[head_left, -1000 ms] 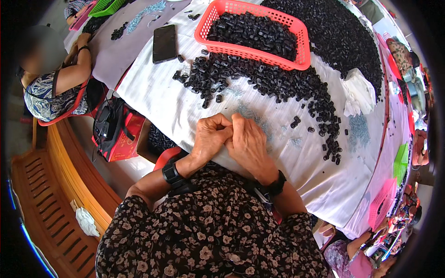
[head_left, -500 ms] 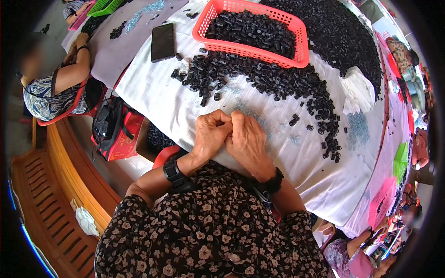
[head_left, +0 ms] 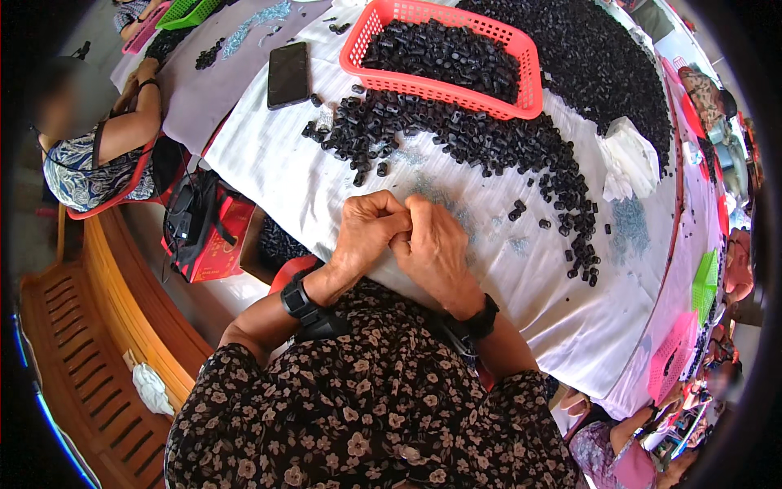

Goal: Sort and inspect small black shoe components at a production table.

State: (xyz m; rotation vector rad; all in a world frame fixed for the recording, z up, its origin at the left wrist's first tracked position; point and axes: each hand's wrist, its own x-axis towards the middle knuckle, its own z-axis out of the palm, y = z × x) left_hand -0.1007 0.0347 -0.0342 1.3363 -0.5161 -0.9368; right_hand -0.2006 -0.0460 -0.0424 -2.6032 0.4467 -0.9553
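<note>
Over the near edge of the white-covered table, my left hand (head_left: 368, 231) and my right hand (head_left: 434, 243) meet with curled fingers and pressed fingertips. Whatever sits between them is hidden. Just beyond my fingers lies a scatter of tiny pale-blue pieces (head_left: 446, 200). Small black plastic parts (head_left: 456, 130) form a loose band across the table, trailing down to the right. A red perforated basket (head_left: 533, 77) behind that band is filled with more of the same black parts.
A dark phone (head_left: 288, 75) lies left of the basket. Crumpled white plastic (head_left: 629, 159) rests at right, near a large black heap (head_left: 603, 65). Another person (head_left: 98, 155) sits at far left. A wooden bench (head_left: 90, 350) stands at lower left, and a red bag (head_left: 216, 244) is beside the table.
Both hands stay together in nearly the same place. The left hand and wrist have shifted slightly left, and the fingers have changed position a little.
</note>
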